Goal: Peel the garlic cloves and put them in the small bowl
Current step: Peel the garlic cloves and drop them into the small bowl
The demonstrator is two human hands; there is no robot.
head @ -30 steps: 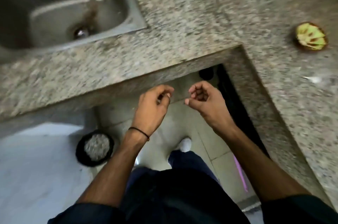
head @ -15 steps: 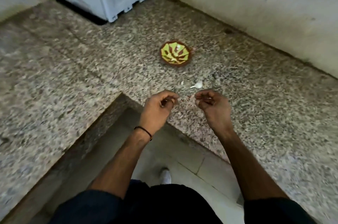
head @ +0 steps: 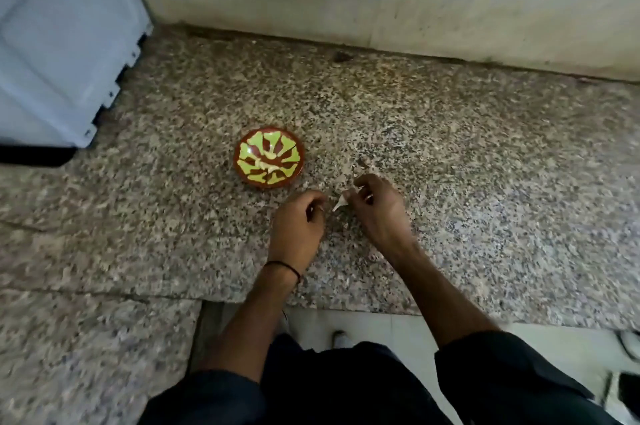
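- A white appliance (head: pixel 62 43) is seen at the far left of the granite countertop (head: pixel 485 182), well apart from the work.
- The small bowl (head: pixel 300 161), brown-rimmed with a green pattern, is set near the hands, just beyond and to the left of them, presumably so that a peeled clove can be dropped in with a short reach. A few pale pieces seem to lie in its middle. Whether they are cloves cannot be told.
- The left hand (head: pixel 298 220) is held low over the countertop with its fingers curled and thumb brought against the forefinger. Whether anything is pinched there cannot be told. It is probably kept close so that the clove can be taken up and worked by both hands.
- The garlic clove (head: pixel 341 203), pale and pointed, is found between the two hands, near the bowl. Whether its skin is on cannot be made out.
- The right hand (head: pixel 377 206) is reached forward, and the clove is pinched at its fingertips, tip pointing towards the left hand. Whether it is lifted off the stone cannot be told.
- Half a second ago, the clove lay untouched on the countertop beyond both hands, which were held by the counter's edge. The right hand has since been brought onto it, and the left has been moved forward beside it. The bowl has not been shifted.
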